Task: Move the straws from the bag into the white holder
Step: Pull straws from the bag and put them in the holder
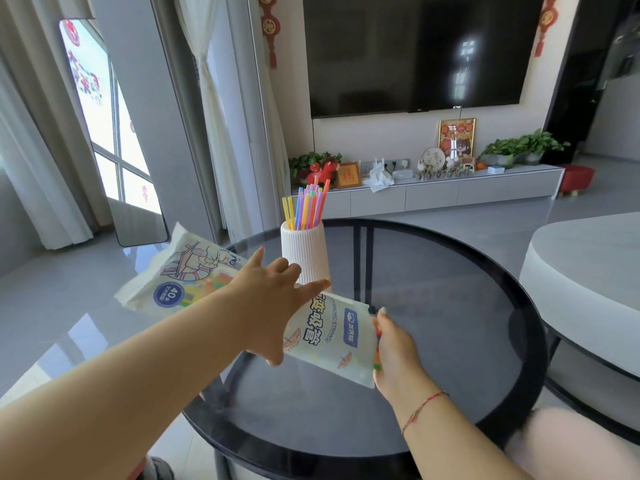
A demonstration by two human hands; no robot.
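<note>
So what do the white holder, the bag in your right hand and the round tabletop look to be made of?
White holder: matte, ribbed, opaque, probably ceramic or moulded plastic; I cannot tell which. Bag: thin printed plastic film, judging by its crinkles and slight sheen. Tabletop: dark smoked glass, since the frame legs show through it, set in a black rim.

I see white ribbed holder (304,256); yellow, pink, purple, orange, blue straws (304,207); white bag (332,337) with blue lettering, orange drawings; dark smoked-glass table (450,306), black rim.
</note>
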